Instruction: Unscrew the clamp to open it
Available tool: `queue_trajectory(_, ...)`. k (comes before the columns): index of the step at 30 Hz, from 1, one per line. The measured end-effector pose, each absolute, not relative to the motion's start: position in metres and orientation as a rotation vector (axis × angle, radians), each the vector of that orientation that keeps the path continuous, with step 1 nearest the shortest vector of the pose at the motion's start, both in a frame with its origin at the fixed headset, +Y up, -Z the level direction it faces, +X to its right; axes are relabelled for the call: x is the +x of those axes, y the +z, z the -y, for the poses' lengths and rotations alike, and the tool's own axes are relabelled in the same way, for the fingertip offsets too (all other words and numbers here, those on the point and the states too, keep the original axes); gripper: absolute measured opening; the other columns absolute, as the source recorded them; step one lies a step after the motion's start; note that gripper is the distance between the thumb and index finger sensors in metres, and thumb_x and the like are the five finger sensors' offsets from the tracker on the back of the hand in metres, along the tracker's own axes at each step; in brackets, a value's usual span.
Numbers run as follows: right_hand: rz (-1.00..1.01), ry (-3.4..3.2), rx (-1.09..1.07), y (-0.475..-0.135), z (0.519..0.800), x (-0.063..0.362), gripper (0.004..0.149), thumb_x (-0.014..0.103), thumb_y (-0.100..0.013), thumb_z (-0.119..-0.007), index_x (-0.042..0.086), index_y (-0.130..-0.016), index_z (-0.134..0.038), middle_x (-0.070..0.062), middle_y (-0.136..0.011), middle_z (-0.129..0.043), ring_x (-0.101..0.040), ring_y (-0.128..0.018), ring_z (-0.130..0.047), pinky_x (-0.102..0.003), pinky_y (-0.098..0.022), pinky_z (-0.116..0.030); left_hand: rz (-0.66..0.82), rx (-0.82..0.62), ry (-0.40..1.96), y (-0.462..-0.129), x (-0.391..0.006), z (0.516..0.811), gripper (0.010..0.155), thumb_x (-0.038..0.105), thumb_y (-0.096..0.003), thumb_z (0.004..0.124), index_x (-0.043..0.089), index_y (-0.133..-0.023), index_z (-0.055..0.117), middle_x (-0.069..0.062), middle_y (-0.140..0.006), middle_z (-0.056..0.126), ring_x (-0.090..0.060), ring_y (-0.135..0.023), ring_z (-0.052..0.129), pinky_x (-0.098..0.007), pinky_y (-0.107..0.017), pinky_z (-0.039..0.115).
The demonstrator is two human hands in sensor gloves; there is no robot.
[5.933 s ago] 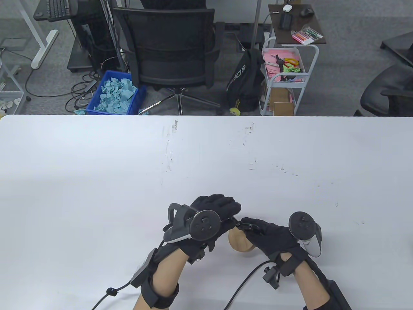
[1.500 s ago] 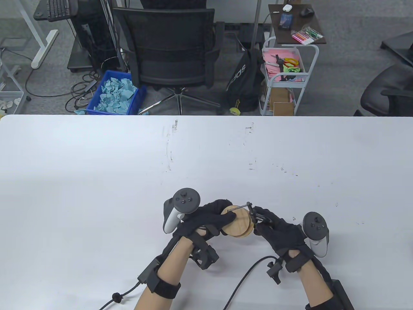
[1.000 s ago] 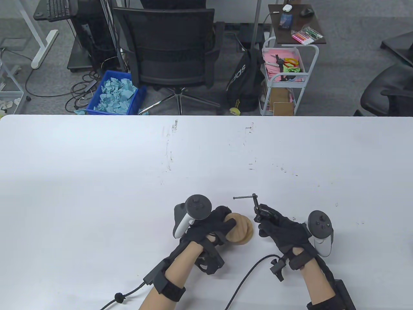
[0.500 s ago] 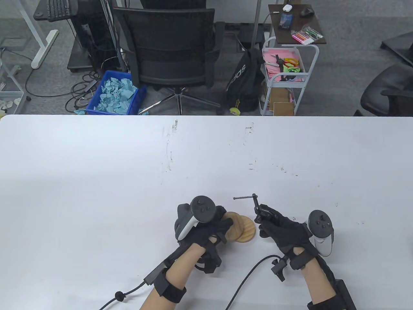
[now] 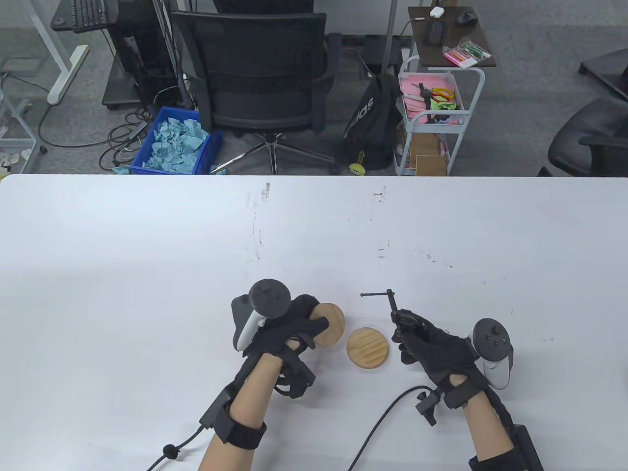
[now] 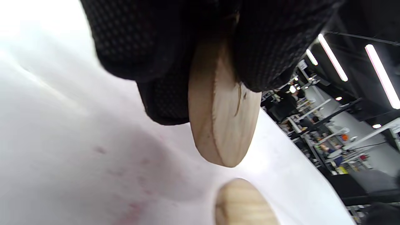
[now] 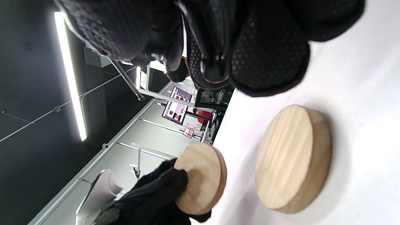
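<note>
While the right hand (image 5: 431, 346) holds the small black clamp (image 5: 403, 321) by its frame, with the screw and its sliding cross-bar handle (image 5: 377, 295) sticking up and away from the fingers, the clamp grips nothing: both wooden discs are out of it. One disc (image 5: 367, 348) lies flat on the tabletop (image 5: 147, 255) between the two hands; the other disc (image 5: 329, 324) is pinched at its edge by the left hand (image 5: 287, 333) and, as the left wrist view shows, held tilted just above the tabletop. Both grips are closed, the right around the clamp body, the left on its disc.

By my judgement the unscrewing is essentially done and what remains is setting things down tidily. To do that well, the left hand should lower its disc until the face sits flat before letting go, beside the lying disc and not overlapping it, so it does not roll off on its edge. The right hand should keep the frame firm and lay the clamp on its side, well apart from the discs, minding the cross-bar, which can slide and tip the tool over. How far the screw is backed out cannot be told from these views.
</note>
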State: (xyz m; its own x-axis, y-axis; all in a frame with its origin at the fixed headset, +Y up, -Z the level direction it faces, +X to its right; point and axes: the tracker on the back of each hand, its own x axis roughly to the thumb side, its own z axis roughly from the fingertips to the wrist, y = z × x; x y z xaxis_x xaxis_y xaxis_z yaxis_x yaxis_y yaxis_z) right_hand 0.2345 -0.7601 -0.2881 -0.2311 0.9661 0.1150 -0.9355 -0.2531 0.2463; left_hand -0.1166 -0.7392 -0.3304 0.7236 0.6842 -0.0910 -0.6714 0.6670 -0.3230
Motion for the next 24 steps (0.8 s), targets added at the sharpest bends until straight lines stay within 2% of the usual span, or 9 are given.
queue_trajectory(5,-0.148,1.795,0.266,-0.288,0.761,0.236,0.057,0.044,-0.042,-0.082,0.027,-0.095,-0.071,-0.009,-0.076,-0.084,-0.018,-0.04,-0.099,-0.05,-0.038,-0.075,0.012,-0.425,0.716,-0.334,-0.118,0.756,0.059,0.041,-0.0425,0.092,0.019,-0.094,0.073,-0.012,-0.085,0.09,-0.018,-0.049,0.11,-0.021,-0.029,0.092)
queue_trajectory(8,-0.146,1.797,0.265,-0.289,0.761,0.236,0.057,0.044,-0.042,-0.081,0.026,-0.095,-0.07,-0.008,-0.076,-0.085,-0.017,-0.039,-0.099,-0.049,-0.037,-0.075,-0.022,-0.324,0.532,-0.331,-0.112,0.752,0.062,0.044,-0.0414,0.093,0.02,-0.095,0.072,-0.009,-0.084,0.092,-0.017,-0.052,0.109,-0.023,-0.032,0.091)
queue_trajectory(11,-0.154,1.797,0.254,-0.289,0.762,0.237,0.06,0.044,-0.042,-0.079,0.022,-0.096,-0.067,-0.009,-0.077,-0.083,-0.018,-0.038,-0.098,-0.049,-0.036,-0.075,-0.013,-0.258,0.324,-0.327,-0.103,0.748,0.069,0.047,-0.041,0.092,0.022,-0.101,0.068,-0.011,-0.095,0.083,-0.02,-0.063,0.103,-0.029,-0.043,0.088)
queue_trajectory(12,-0.153,1.796,0.245,-0.289,0.762,0.237,0.062,0.044,-0.043,-0.078,0.018,-0.097,-0.064,-0.01,-0.078,-0.082,-0.018,-0.038,-0.098,-0.049,-0.036,-0.075,-0.012,-0.248,0.288,-0.327,-0.101,0.749,0.067,0.047,-0.0412,0.092,0.023,-0.1,0.07,-0.011,-0.097,0.081,-0.023,-0.065,0.102,-0.032,-0.047,0.086)
queue_trajectory(19,-0.123,1.876,0.165,-0.29,0.756,0.246,0.064,0.045,-0.042,-0.078,0.016,-0.097,-0.062,-0.01,-0.076,-0.081,-0.016,-0.036,-0.098,-0.047,-0.033,-0.076,0.006,-0.208,0.169,-0.323,-0.088,0.75,0.065,0.046,-0.0418,0.091,0.024,-0.1,0.071,-0.009,-0.098,0.081,-0.025,-0.068,0.098,-0.037,-0.052,0.083)
queue_trajectory(22,-0.093,1.965,0.056,-0.291,0.752,0.259,0.064,0.046,-0.041,-0.079,0.017,-0.096,-0.062,-0.008,-0.073,-0.083,-0.013,-0.033,-0.098,-0.045,-0.03,-0.077,0.022,-0.173,0.12,-0.321,-0.085,0.747,0.068,0.046,-0.0412,0.092,0.025,-0.101,0.069,-0.009,-0.101,0.079,-0.029,-0.076,0.097,-0.04,-0.057,0.082)
queue_trajectory(23,-0.09,1.983,0.019,-0.292,0.753,0.264,0.065,0.046,-0.041,-0.08,0.017,-0.096,-0.063,-0.008,-0.072,-0.083,-0.025,-0.028,-0.097,-0.045,-0.029,-0.077,0.032,-0.152,0.098,-0.319,-0.083,0.745,0.069,0.048,-0.041,0.092,0.026,-0.102,0.067,-0.009,-0.104,0.075,-0.029,-0.08,0.095,-0.041,-0.06,0.081)
queue_trajectory(24,-0.097,2.006,-0.033,-0.293,0.753,0.269,0.066,0.046,-0.04,-0.081,0.012,-0.095,-0.065,-0.009,-0.071,-0.084,-0.025,-0.026,-0.097,-0.044,-0.027,-0.077,0.066,-0.109,0.077,-0.318,-0.082,0.743,0.071,0.05,-0.0412,0.09,0.027,-0.104,0.064,-0.01,-0.109,0.066,-0.03,-0.087,0.09,-0.043,-0.064,0.078)
